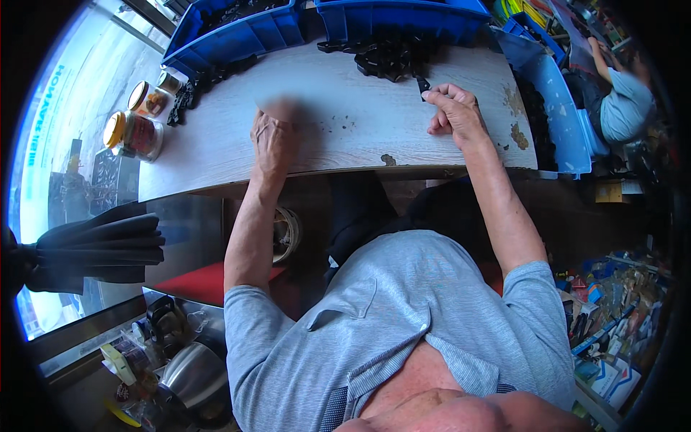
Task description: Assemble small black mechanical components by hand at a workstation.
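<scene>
My right hand [458, 115] is over the right half of the worn white tabletop [230, 108], thumb and forefinger pinching a small flat black piece [423, 86]. Just beyond it lies a loose heap of similar black parts [389, 59], their exact kind too small to make out. My left hand [273, 140] rests at the table's middle left, back of the hand up. A blurred patch covers its fingertips, so whatever is under them is hidden. Another cluster of black parts [188, 97] trails along the table's far left.
Two blue bins [237, 39] [403, 23] stand along the far edge. Lidded jars [137, 137] sit at the left edge. A light-blue bin [568, 122] with black parts adjoins the right side. Beyond it is another person [626, 108]. A steel kettle [194, 374] stands lower left.
</scene>
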Motion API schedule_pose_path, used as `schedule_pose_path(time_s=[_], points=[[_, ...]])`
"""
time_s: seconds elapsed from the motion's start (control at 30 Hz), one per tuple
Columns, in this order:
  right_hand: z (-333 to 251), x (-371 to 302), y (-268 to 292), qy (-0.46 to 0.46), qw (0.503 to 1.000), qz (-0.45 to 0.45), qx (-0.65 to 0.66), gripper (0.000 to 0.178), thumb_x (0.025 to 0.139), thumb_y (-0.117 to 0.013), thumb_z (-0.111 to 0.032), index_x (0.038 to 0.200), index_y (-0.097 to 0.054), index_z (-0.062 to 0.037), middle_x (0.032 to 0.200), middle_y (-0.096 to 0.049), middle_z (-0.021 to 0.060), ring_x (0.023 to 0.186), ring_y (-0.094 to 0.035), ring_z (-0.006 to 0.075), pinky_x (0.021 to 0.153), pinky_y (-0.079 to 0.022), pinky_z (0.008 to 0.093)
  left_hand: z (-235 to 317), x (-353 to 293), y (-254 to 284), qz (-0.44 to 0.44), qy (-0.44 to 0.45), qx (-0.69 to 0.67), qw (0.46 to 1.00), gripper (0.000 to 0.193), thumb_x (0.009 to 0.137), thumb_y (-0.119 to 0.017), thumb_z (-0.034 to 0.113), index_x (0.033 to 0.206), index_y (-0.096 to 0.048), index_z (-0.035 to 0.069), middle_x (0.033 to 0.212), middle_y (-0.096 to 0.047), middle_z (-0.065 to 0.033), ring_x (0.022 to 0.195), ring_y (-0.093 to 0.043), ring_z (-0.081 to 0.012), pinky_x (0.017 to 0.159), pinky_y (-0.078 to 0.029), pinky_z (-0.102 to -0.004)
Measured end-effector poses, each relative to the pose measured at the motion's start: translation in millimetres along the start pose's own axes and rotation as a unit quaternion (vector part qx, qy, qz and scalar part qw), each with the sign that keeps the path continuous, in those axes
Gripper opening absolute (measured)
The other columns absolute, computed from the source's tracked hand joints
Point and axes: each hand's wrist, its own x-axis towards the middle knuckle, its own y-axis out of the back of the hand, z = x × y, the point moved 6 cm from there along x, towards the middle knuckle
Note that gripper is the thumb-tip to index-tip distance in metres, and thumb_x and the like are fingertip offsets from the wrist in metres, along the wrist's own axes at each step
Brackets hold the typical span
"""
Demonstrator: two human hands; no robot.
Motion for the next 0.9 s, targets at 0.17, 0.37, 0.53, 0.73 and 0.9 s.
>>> schedule_pose_path(time_s=[0.17,0.37,0.53,0.73,0.9], points=[[-3,-8,-18,-0.011,1.000,-0.028,0.006,0.024,0.084,-0.079,-0.021,0.098,-0.065,-0.0071,0.052,-0.052,-0.0021,0.043,-0.057,0.0102,0.044,-0.057,0.0308,17,2,-1,0.046,0.062,-0.101,0.992,0.033,0.095,-0.065,0.012,0.127,-0.064,0.004,0.106,-0.073,-0.0166,0.086,-0.070,-0.0316,0.077,-0.057,-0.0390],[-1,-15,-52,0.010,0.998,-0.053,-0.011,0.023,0.085,-0.078,-0.020,0.098,-0.067,-0.0060,0.053,-0.054,-0.0019,0.042,-0.056,0.0096,0.045,-0.055,0.0289,81,25,-46,0.049,0.259,-0.623,0.737,0.025,0.098,-0.066,0.013,0.118,-0.064,-0.002,0.096,-0.072,-0.0119,0.080,-0.069,-0.0133,0.065,-0.055,-0.0264],[1,-11,-56,0.034,0.999,-0.037,-0.012,0.015,0.087,-0.076,-0.018,0.091,-0.069,-0.0061,0.068,-0.060,-0.0023,0.048,-0.048,0.0056,0.045,-0.050,0.0257,122,31,-76,0.037,0.194,-0.673,0.712,0.023,0.097,-0.062,0.006,0.118,-0.065,-0.002,0.102,-0.072,-0.0124,0.092,-0.067,-0.0151,0.080,-0.055,-0.0272],[0,-12,-53,0.010,0.998,-0.046,-0.036,0.013,0.089,-0.075,-0.017,0.089,-0.068,-0.0063,0.067,-0.059,-0.0022,0.049,-0.048,0.0059,0.046,-0.050,0.0268,119,33,-73,-0.048,0.178,-0.729,0.660,0.027,0.097,-0.062,0.004,0.124,-0.063,-0.001,0.110,-0.071,-0.0111,0.098,-0.065,-0.0139,0.083,-0.055,-0.0284],[-1,-9,-60,-0.036,0.994,-0.066,-0.073,0.023,0.087,-0.076,-0.018,0.099,-0.069,-0.0013,0.070,-0.063,0.0052,0.052,-0.059,0.0115,0.051,-0.058,0.0335,105,34,-55,-0.043,0.085,-0.584,0.806,0.028,0.095,-0.062,0.003,0.123,-0.063,-0.001,0.109,-0.072,-0.0154,0.095,-0.070,-0.0211,0.082,-0.056,-0.0314]])
